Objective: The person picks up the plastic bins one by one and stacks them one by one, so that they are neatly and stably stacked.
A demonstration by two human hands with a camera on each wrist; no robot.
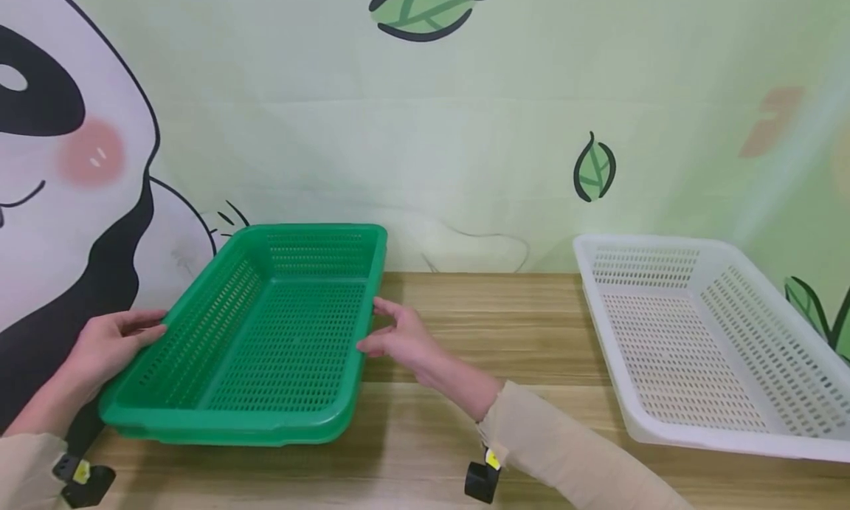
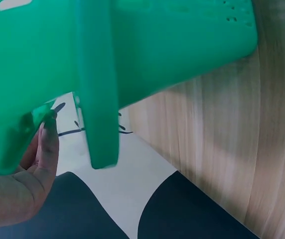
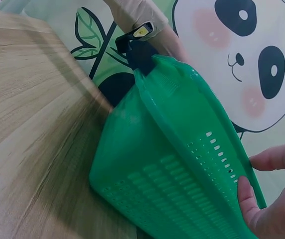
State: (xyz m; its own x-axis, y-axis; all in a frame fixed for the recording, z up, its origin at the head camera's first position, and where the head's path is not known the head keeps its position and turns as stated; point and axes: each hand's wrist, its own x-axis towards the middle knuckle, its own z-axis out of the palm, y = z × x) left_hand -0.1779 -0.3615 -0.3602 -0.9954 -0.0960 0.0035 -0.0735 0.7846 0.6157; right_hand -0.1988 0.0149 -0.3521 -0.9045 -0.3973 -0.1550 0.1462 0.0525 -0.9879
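A green plastic basket with perforated sides and floor is in the left half of the head view, nothing inside it. My left hand grips its left rim, thumb and fingers at the edge. On the opposite long side, my right hand pinches the rim. The left wrist view shows the outside of the basket close up, with left fingers against its edge. Seen from the right wrist, thumb and fingers hold the basket's rim, and its perforated wall slants over the table.
A white perforated basket stands on the wooden table at the right. Behind the table hangs a pale green backdrop with leaves and a panda. Each wrist wears a small black camera.
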